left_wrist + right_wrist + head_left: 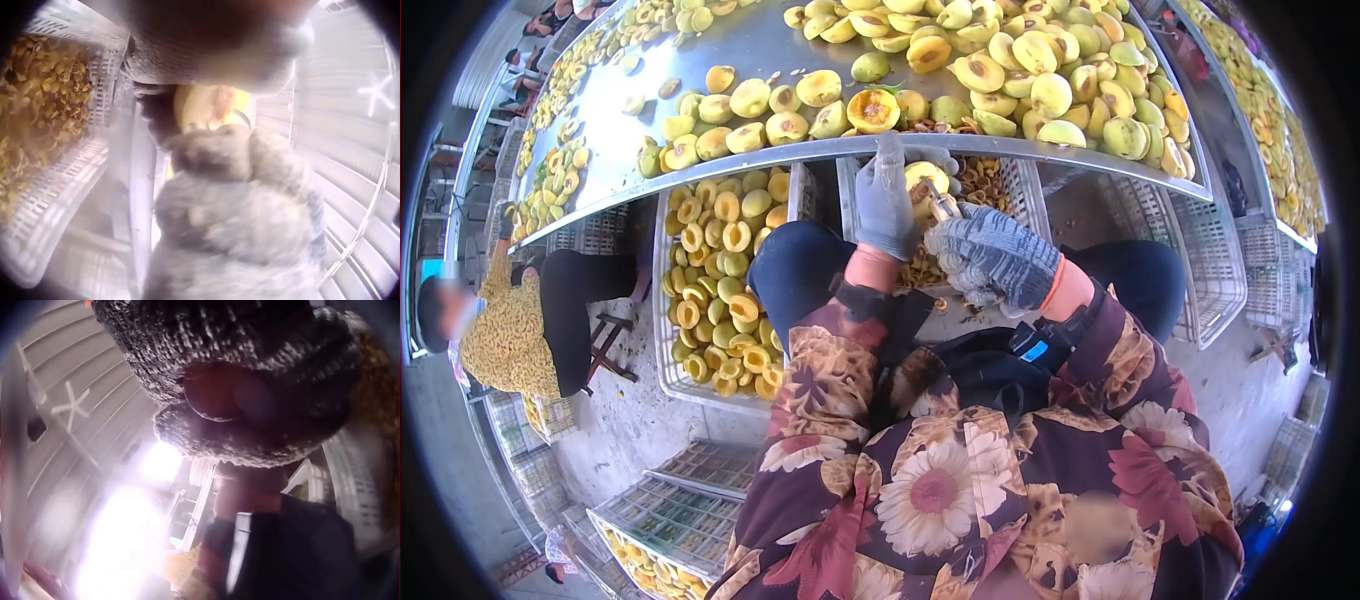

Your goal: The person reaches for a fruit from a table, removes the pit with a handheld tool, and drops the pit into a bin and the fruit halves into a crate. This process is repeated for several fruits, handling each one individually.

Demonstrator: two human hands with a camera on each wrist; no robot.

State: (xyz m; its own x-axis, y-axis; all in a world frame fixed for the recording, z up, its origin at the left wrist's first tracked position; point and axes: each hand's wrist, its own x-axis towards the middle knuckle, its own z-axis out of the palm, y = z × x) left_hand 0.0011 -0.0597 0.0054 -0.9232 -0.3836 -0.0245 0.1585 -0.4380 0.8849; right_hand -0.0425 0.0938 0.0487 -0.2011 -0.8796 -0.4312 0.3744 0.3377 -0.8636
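Observation:
My left hand (884,205), in a grey knit glove, holds a yellow stone fruit (925,178) over a crate below the table edge. In the left wrist view the pale flesh of this fruit (209,106) faces the other hand, with a thin curved metal edge (242,117) against it. My right hand (998,255), also gloved, grips a small metal-tipped tool (943,208) whose tip meets the fruit. The right wrist view shows a rounded brown handle end (215,394) inside the curled fingers; the rest of the tool is hidden there.
A metal table (730,60) ahead carries many halved fruits (1040,90). Between my knees stands a white crate (1030,190) of brown scraps; left of it, another crate (700,392) of fruit halves. More crates (1215,290) stand right. A seated person (515,325) is at the left.

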